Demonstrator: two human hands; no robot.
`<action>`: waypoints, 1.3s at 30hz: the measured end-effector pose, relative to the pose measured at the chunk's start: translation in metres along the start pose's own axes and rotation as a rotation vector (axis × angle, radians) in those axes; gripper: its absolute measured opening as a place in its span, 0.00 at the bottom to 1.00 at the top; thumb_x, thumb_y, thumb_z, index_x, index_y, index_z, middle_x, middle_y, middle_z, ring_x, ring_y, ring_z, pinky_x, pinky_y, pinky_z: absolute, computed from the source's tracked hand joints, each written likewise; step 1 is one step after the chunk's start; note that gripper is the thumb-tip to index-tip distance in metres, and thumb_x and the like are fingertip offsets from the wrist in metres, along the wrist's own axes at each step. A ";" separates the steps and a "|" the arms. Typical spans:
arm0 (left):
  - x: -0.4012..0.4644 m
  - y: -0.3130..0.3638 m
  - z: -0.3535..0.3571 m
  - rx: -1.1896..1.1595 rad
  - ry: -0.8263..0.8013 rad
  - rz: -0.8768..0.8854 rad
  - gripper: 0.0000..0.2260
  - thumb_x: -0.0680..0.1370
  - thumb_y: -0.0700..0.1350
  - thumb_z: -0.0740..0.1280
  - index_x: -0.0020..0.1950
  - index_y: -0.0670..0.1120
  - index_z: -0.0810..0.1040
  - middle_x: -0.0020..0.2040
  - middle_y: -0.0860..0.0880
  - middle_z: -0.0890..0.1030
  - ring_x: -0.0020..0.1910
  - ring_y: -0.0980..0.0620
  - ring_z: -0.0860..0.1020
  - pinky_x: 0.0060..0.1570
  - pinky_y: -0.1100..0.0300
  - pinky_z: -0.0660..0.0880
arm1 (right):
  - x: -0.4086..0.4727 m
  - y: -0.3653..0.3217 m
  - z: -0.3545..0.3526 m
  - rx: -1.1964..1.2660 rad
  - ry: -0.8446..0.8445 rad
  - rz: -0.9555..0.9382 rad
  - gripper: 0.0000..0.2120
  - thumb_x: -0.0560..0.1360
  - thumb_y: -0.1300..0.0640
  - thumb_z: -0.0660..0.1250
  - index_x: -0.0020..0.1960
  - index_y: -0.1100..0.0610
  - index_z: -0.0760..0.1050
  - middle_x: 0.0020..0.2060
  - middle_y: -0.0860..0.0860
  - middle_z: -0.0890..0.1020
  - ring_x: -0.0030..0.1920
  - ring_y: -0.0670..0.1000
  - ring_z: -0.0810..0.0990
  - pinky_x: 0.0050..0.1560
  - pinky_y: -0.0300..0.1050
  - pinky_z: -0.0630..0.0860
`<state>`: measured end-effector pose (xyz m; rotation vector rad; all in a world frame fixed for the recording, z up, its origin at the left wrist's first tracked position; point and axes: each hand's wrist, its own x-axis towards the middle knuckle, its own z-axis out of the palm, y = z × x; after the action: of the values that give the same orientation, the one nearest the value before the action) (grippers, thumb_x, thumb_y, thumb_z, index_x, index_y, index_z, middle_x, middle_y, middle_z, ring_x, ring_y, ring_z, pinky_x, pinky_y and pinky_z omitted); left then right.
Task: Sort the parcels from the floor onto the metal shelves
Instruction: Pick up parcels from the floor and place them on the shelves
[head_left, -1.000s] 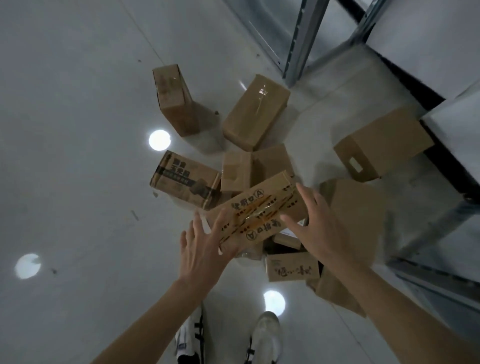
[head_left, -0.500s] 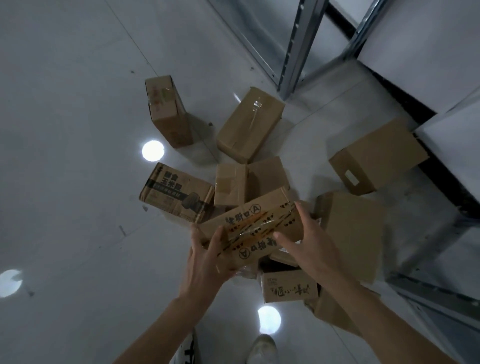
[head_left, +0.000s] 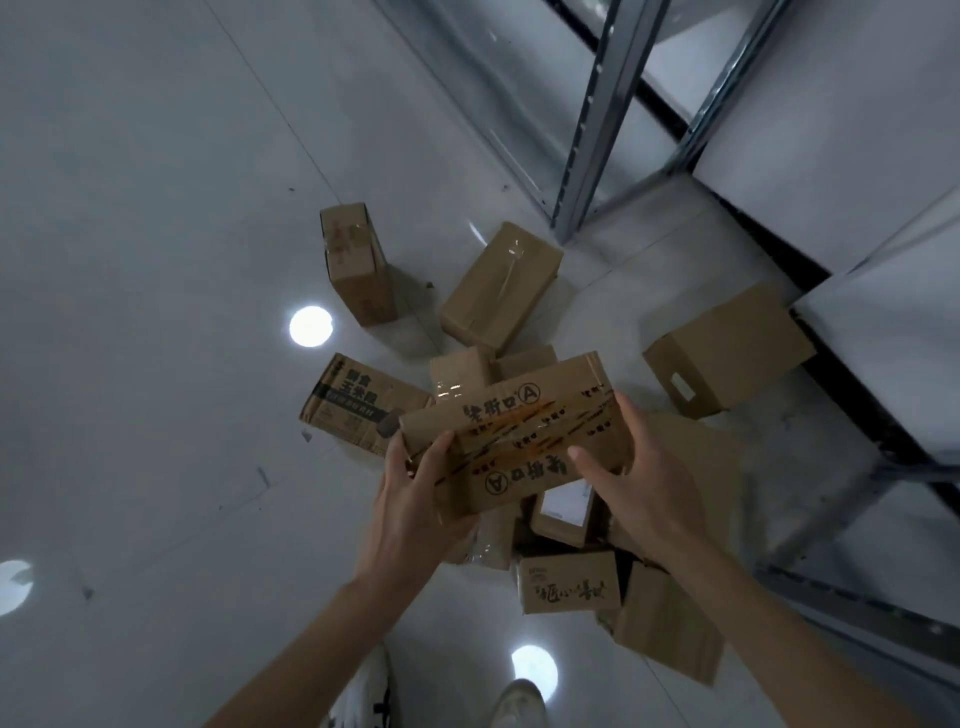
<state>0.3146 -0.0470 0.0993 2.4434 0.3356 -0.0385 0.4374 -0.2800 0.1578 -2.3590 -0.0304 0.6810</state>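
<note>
**A:** Head view, the only one: where are you at with this?

**B:** Early days, I'd say. You've got one parcel, the printed carton with the taped seam (head_left: 511, 447), up off the floor between both hands. Your left hand (head_left: 415, 512) wraps its near-left corner, thumb on top and fingers underneath. Your right hand (head_left: 641, 480) clasps the right end, thumb laid over the top face. So both are grasping it, neither is loose.

**A:** And the rest?

**B:** Still a heap on the floor. There's an upright box (head_left: 356, 262) at the far left, a long plain box (head_left: 501, 286) beside it, a dark-printed carton (head_left: 358, 405) at left, a cube with a white label (head_left: 727, 351) at right, and a small box with handwriting-style print (head_left: 569, 579) near your feet, plus more underneath. The visible bits of the metal shelves (head_left: 597, 119) at far right show no parcels.

**A:** Anything in the way?

**B:** That cube sits on the floor close to the shelving, and the pile is right by your shoes (head_left: 519, 704). Probably step around, not over.
</note>
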 end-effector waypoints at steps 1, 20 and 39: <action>0.010 0.013 -0.019 -0.001 0.028 0.028 0.43 0.66 0.53 0.82 0.76 0.49 0.67 0.75 0.42 0.64 0.67 0.41 0.73 0.56 0.44 0.81 | -0.004 -0.016 -0.018 0.027 0.027 -0.021 0.40 0.77 0.36 0.69 0.82 0.39 0.53 0.74 0.42 0.72 0.71 0.48 0.72 0.68 0.53 0.72; 0.052 0.441 -0.609 -0.637 0.607 0.613 0.29 0.77 0.56 0.72 0.72 0.58 0.60 0.63 0.74 0.73 0.54 0.66 0.81 0.40 0.64 0.82 | -0.281 -0.477 -0.488 0.344 0.690 -0.693 0.36 0.72 0.42 0.77 0.76 0.42 0.67 0.65 0.40 0.79 0.66 0.41 0.77 0.68 0.59 0.77; -0.159 0.563 -0.824 -0.865 0.663 0.654 0.21 0.76 0.55 0.72 0.67 0.62 0.72 0.65 0.55 0.78 0.61 0.55 0.80 0.47 0.63 0.81 | -0.625 -0.625 -0.587 0.291 0.922 -0.879 0.19 0.80 0.54 0.71 0.71 0.51 0.76 0.60 0.41 0.82 0.61 0.43 0.81 0.62 0.39 0.79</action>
<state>0.2539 0.0086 1.1060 1.5295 -0.1702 0.9940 0.2770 -0.2729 1.2067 -1.8850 -0.4824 -0.7658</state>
